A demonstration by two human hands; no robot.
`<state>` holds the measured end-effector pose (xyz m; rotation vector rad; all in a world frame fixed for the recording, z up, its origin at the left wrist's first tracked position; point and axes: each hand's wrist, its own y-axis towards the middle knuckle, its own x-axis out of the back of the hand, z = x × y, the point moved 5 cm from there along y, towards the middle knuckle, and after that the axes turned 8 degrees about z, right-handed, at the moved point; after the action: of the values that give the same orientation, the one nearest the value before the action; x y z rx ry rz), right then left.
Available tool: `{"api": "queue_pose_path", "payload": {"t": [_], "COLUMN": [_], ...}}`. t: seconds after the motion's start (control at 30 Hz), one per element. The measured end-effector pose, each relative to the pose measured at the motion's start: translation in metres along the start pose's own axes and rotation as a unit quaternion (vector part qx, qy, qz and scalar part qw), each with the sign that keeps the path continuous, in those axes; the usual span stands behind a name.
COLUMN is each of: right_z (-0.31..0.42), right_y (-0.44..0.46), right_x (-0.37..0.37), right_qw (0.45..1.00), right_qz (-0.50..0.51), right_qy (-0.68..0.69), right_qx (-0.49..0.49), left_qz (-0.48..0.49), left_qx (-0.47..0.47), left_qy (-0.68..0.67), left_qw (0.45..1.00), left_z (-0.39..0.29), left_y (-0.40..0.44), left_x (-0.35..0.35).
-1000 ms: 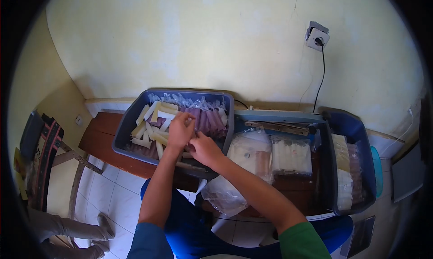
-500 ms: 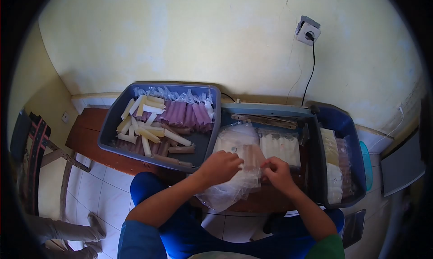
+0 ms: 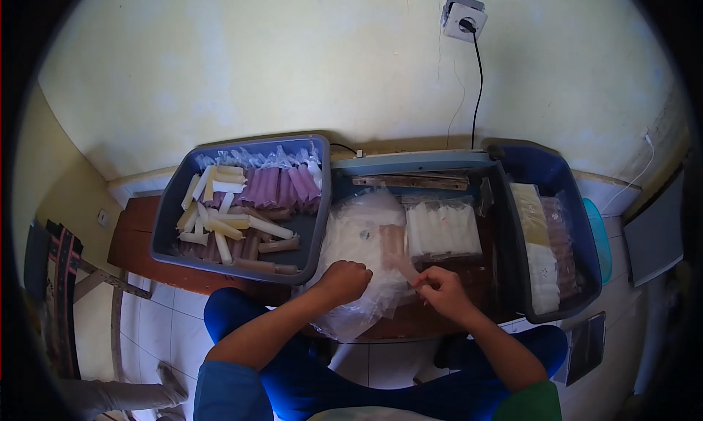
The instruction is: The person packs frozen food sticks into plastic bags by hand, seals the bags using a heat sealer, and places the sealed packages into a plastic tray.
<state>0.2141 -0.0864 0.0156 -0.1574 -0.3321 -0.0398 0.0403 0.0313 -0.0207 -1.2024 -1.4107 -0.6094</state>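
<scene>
A pile of clear plastic bags (image 3: 359,227) lies between the tubs, with brown tubes (image 3: 393,245) on its right part. Over the pile's lower edge, my left hand (image 3: 344,283) is closed; anything in its fingers is hidden. My right hand (image 3: 445,295) pinches the end of a clear plastic bag (image 3: 403,266) that stretches up toward the brown tubes. A flat pack of white tubes (image 3: 443,229) lies just beyond my right hand. The grey tub (image 3: 316,223) on the left holds loose yellow and white tubes (image 3: 223,223) over brown ones, and a row of purple tubes (image 3: 274,186).
A dark blue tub (image 3: 578,186) at the right holds packed yellow, white and brown tubes. Behind the bags are wooden strips (image 3: 410,181). A cable hangs from a wall socket (image 3: 464,22). Another person's leg (image 3: 124,395) shows at lower left, near a wooden frame.
Both hands have moved from the left tub to the plastic bags. Brown tubes now show on the pile between them, and my right hand has taken hold of plastic. The view has shifted right.
</scene>
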Motion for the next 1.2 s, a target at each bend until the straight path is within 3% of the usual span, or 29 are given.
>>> {"api": "queue_pose_path", "payload": {"t": [0.17, 0.23, 0.33, 0.5, 0.73, 0.93, 1.1, 1.2], "right_z": [0.007, 0.016, 0.023, 0.017, 0.016, 0.006, -0.006, -0.014], "right_y": [-0.002, -0.007, -0.010, -0.011, -0.012, -0.001, 0.016, 0.027], "right_x": [-0.003, -0.007, -0.015, -0.027, -0.046, -0.066, -0.085, -0.092], "right_qw": [0.996, 0.993, 0.988, 0.977, 0.973, 0.955, 0.874, 0.859], "right_qz": [0.059, 0.093, 0.131, 0.159, 0.151, 0.051, -0.013, -0.062], "right_qy": [-0.049, -0.058, -0.069, -0.090, -0.138, -0.260, -0.468, -0.479], "right_qx": [0.046, 0.037, 0.045, 0.109, 0.110, 0.131, 0.129, 0.169], "left_qz": [-0.058, -0.128, -0.118, -0.201, -0.282, -0.238, -0.222, -0.199], "left_qx": [0.020, 0.035, 0.013, 0.004, -0.052, -0.061, -0.099, -0.111], "left_qy": [-0.033, -0.159, -0.252, -0.272, -0.210, -0.200, -0.193, -0.190], "left_qw": [0.998, 0.978, 0.960, 0.941, 0.935, 0.948, 0.951, 0.955], "left_z": [0.001, 0.008, 0.012, 0.009, -0.004, -0.011, -0.009, -0.008], "left_y": [0.000, -0.001, -0.003, -0.009, -0.016, -0.018, -0.017, -0.018], "left_x": [0.002, 0.002, 0.008, 0.021, 0.029, 0.033, 0.029, 0.027]}}
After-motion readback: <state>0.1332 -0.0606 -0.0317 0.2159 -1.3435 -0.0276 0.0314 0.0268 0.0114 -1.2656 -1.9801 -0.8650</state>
